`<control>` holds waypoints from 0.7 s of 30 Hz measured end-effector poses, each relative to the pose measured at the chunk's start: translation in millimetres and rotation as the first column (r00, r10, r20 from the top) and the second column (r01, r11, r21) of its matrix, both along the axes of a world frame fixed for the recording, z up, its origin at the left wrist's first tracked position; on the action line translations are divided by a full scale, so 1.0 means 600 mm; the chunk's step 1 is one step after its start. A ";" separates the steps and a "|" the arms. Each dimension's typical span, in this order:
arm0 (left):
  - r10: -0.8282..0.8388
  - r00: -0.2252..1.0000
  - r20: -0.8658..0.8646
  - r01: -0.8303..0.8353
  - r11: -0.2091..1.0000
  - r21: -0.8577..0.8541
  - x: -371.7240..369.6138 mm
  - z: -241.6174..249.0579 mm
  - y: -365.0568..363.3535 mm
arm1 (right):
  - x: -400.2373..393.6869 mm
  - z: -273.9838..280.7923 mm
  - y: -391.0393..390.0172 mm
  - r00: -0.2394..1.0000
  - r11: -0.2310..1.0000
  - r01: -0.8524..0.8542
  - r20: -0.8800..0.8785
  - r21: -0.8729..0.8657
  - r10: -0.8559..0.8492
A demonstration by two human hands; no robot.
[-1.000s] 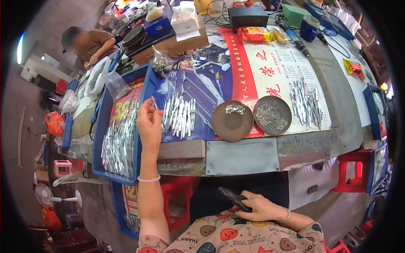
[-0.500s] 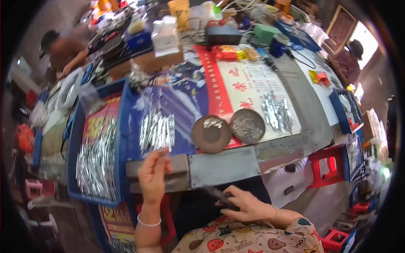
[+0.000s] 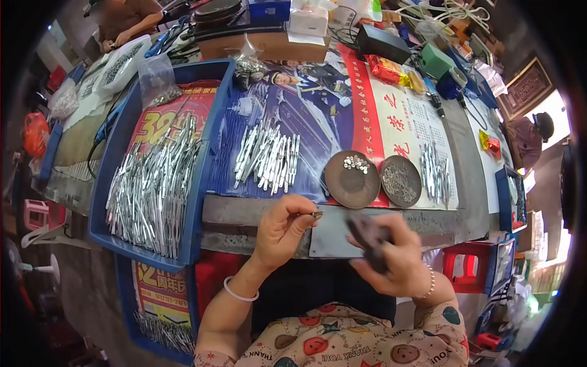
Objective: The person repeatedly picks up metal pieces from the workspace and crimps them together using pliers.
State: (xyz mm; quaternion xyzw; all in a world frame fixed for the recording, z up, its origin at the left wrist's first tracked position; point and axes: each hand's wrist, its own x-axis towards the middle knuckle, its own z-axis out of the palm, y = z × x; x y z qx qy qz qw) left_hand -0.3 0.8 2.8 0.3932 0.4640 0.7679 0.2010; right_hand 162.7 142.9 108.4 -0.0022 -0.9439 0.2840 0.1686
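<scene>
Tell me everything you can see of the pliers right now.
The pliers are dark, nearly black, and blurred, so material, fine parts and whether the jaws are open cannot be told. The right hand grips them, pointing forward and left, apart from the left hand. In this view they overlap the grey plate; whether they touch it is unclear.

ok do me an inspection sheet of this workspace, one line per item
Surface: table partly covered by a poster
Job's things: metal strips on the poster and in the blue tray; round pieces in the left dish, small thin parts in the right dish
Clutter: snack packet and green box towards the back
Hands: left hand pinches a small shiny piece; right hand grips blurred pliers
Cables: white cables loosely tangled at the back
Surroundings: red stool at right; one person at upper left, a second person at right
</scene>
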 end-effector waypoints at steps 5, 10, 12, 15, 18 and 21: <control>-0.022 0.998 0.063 0.020 0.999 0.028 0.006 -0.010 -0.006 | -0.039 0.016 0.000 0.961 0.974 -0.103 0.274 0.201 0.045; -0.014 1.000 0.014 0.013 0.997 0.074 -0.002 -0.010 -0.003 | -0.028 0.047 -0.006 1.000 0.998 0.002 -0.002 0.065 -0.002; -0.007 0.998 0.061 0.007 1.000 -0.013 0.004 -0.006 -0.012 | -0.039 0.020 -0.007 0.982 0.994 -0.033 0.188 0.104 0.013; -0.032 0.985 0.170 0.026 0.999 0.032 0.010 -0.002 -0.011 | -0.026 0.025 -0.003 0.967 0.999 -0.022 0.256 0.046 0.009; -0.069 0.942 0.329 0.046 0.996 0.076 0.038 0.001 -0.030 | 0.009 0.017 -0.001 0.971 1.000 0.014 0.239 -0.003 -0.013; -0.092 0.784 0.614 0.131 0.991 -0.018 0.065 0.027 -0.057 | 0.048 -0.016 -0.009 0.956 0.999 -0.041 0.292 0.011 0.036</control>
